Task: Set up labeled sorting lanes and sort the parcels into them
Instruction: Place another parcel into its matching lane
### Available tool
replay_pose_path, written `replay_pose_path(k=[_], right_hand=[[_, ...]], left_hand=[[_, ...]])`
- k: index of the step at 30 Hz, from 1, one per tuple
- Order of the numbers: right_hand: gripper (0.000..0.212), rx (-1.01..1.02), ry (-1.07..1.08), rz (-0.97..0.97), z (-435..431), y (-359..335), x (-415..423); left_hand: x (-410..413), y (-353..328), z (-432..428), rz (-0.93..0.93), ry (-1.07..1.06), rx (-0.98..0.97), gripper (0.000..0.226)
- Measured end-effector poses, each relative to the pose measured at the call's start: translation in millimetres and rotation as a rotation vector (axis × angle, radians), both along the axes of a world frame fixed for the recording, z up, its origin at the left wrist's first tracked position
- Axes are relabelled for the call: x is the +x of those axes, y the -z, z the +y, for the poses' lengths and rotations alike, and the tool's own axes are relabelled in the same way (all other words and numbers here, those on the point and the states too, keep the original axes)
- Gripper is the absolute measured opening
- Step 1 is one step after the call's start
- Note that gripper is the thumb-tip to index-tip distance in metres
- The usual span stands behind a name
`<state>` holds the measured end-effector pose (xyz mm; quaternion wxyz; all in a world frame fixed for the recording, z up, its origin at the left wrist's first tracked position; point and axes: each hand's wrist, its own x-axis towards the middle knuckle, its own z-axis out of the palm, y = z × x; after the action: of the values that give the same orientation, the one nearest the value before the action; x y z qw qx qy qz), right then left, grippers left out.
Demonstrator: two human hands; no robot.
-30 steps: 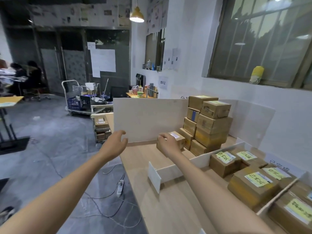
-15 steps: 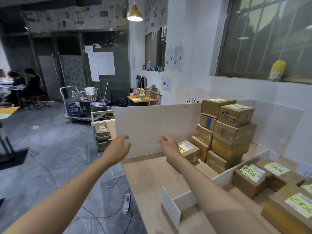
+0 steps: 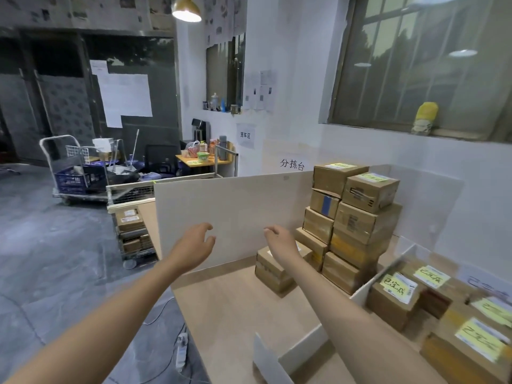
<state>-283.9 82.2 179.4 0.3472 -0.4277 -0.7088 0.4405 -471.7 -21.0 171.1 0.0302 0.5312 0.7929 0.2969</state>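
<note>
Your left fingers (image 3: 205,228) are loosely curled and a little spread, gripping nothing. Your right fingers (image 3: 270,231) curl the same way, also empty. The left hand (image 3: 194,246) and the right hand (image 3: 280,241) hang side by side, apart, in front of the tall white upright board (image 3: 235,206); whether any fingertip touches it cannot be told.

At six o'clock of your right hand, just under the wrist, a small brown cardboard parcel (image 3: 270,273) lies on the pale wooden table (image 3: 230,309), near the board's foot. At three o'clock of that parcel rises the stack of brown cardboard parcels (image 3: 354,217), several tiers high, near the white wall.

At four o'clock of your right hand, beyond the low white divider strip (image 3: 310,342), brown parcels with yellow handwritten labels (image 3: 396,292) sit packed together in a lane. At nine o'clock of your left hand, off the table, a wire cage cart (image 3: 130,231) holds more boxes.
</note>
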Motion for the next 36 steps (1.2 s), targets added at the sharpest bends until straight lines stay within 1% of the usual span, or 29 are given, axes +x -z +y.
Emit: replay_pose_path(k=[7,16,20,25,36], right_hand=[[0.024,0.037,0.134,-0.041,40,3,-14],[0.027,0.027,0.388,-0.024,89,1,-55],[0.023,-0.005,0.482,-0.020,99,9,-73],[0.031,-0.067,0.598,-0.063,103,27,-84],[0.028,-0.149,0.685,-0.102,141,65,-74]], left_hand=[[-33,7,70,0.032,0.145,-0.032,0.042],[-94,15,168,0.042,0.377,-0.101,0.041],[-110,22,202,0.047,0.483,-0.124,0.040],[-110,41,230,0.049,0.604,-0.156,0.041],[-79,83,283,-0.044,0.752,-0.238,0.039]])
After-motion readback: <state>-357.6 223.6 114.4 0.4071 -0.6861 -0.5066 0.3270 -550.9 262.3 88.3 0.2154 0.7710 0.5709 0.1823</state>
